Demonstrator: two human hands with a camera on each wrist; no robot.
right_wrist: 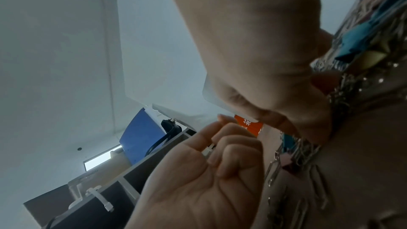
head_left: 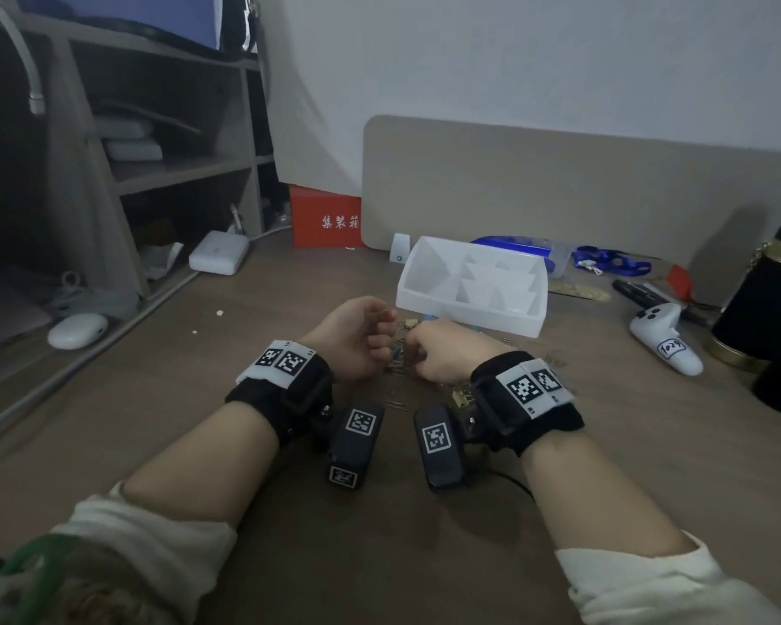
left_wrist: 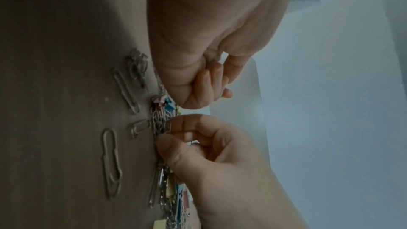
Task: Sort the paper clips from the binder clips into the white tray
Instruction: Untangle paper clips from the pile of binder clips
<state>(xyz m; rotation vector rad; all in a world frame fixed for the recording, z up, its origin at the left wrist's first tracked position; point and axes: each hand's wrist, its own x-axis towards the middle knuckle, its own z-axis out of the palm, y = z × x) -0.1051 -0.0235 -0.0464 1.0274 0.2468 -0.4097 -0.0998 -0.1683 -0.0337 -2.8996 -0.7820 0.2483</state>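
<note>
A tangle of silver paper clips (head_left: 397, 367) and coloured binder clips (left_wrist: 170, 107) lies on the brown desk, just in front of the white tray (head_left: 470, 320). The tray's compartments look empty. My right hand (head_left: 413, 349) reaches down into the pile, and its thumb and forefinger pinch a bunch of paper clips (left_wrist: 161, 124). My left hand (head_left: 379, 327) hovers beside it with the palm turned up. Its fingers curl round a small pale piece (right_wrist: 208, 151), seemingly a paper clip. Loose paper clips (left_wrist: 111, 163) lie flat on the desk nearby. Blue and yellow binder clips (right_wrist: 356, 41) sit under my right hand.
A white controller (head_left: 663, 340) and a black bottle (head_left: 772, 300) stand to the right. Behind the tray are a beige board (head_left: 560, 196), a blue lanyard (head_left: 614, 259) and a red box (head_left: 325, 218). A white mouse (head_left: 77, 330) and a charger (head_left: 218, 252) lie left.
</note>
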